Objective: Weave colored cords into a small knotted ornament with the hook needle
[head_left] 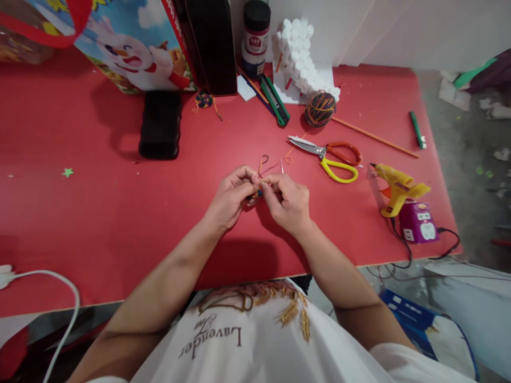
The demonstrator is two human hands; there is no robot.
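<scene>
Above the near middle of the red table, my left hand (233,198) is closed in a pinch on a small multicoloured crochet piece (255,196), mostly hidden by the fingers. My right hand (288,201) is closed against it, fingertips meeting the left ones. From behind the right fingers a thin, pale metal crochet hook (281,166) pokes up; its other end is hidden. Loose strands of dark and orange yarn (264,166) curl on the table just beyond my fingertips. Farther off rests a multicoloured yarn ball (320,109).
Scissors (325,154) with red and yellow handles lie right of my hands. Beyond are a green cutter (274,101), a black case (160,125) and a dark-capped jar (255,40). A yellow glue gun (399,187) stands by a purple socket box (419,222) at the right edge.
</scene>
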